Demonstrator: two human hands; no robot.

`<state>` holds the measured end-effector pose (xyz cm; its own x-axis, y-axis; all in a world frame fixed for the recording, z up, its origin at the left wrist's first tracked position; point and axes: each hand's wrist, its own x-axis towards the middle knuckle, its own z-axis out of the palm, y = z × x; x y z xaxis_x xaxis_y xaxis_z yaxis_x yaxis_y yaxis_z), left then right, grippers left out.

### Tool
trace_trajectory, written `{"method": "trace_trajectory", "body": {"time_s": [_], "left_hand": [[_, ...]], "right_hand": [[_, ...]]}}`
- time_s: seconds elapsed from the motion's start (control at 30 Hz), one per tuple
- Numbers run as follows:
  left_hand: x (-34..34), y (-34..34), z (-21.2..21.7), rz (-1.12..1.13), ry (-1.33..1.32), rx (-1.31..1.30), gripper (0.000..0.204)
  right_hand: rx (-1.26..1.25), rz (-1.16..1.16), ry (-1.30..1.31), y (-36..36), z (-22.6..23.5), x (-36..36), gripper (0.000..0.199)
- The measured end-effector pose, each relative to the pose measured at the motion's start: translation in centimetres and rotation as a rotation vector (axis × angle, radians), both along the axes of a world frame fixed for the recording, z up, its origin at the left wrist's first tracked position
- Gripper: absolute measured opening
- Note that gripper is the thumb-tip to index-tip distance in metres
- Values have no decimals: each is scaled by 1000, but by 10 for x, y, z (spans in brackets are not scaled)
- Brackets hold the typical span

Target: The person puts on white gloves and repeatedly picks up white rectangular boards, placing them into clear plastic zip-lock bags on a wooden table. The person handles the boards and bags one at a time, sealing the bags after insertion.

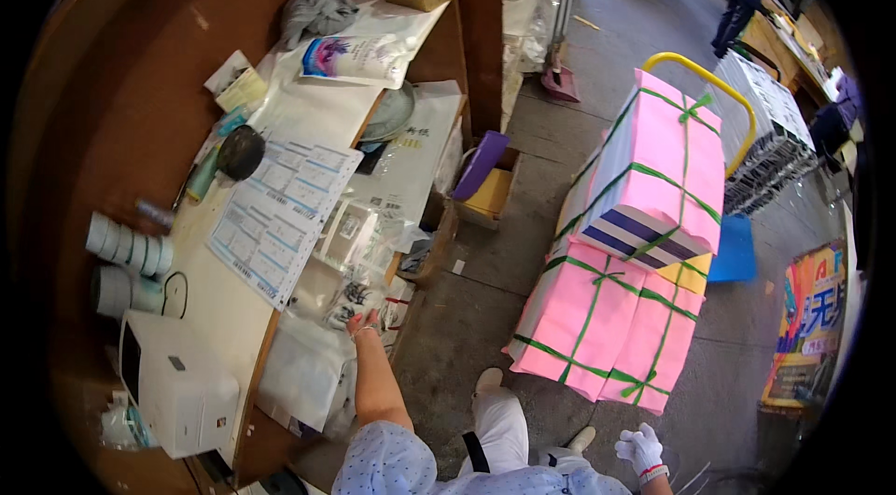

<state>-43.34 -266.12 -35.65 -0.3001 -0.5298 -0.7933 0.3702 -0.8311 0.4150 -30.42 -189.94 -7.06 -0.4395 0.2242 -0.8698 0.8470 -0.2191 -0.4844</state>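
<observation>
Already, the pink-wrapped bundles [569,308] at right are tied with green strapping [691,110], while nothing is visibly lifted from the plastic bags [303,378] at lower left, where the left hand's [365,324] grip cannot be told, the gloved right hand [639,447] being held loosely spread.

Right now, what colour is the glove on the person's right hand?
White; the glove shows best in the head view.

One wide view looks down from the head, with tabletop [213,320] near left, floor [457,332] reaching far right.
</observation>
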Motion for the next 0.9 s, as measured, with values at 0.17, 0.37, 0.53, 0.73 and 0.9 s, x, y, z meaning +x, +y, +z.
{"method": "trace_trajectory", "body": {"time_s": [0.17,0.37,0.53,0.73,0.9], "left_hand": [[-6,72,25,-331,-286,60,64],[23,190,77,-1104,-295,-66,11],[-2,382,185,-1832,-417,-393,7],[-152,666,489,-1449,834,-1337,14],[-82,826,742,-1027,1594,-1328,30]], "right_hand": [[40,143,-90,-23,26,43,69],[236,325,-92,18,53,93,60],[114,-95,159,88,59,143,60],[128,-507,488,238,111,204,56],[150,-730,663,352,153,244,49]]}}
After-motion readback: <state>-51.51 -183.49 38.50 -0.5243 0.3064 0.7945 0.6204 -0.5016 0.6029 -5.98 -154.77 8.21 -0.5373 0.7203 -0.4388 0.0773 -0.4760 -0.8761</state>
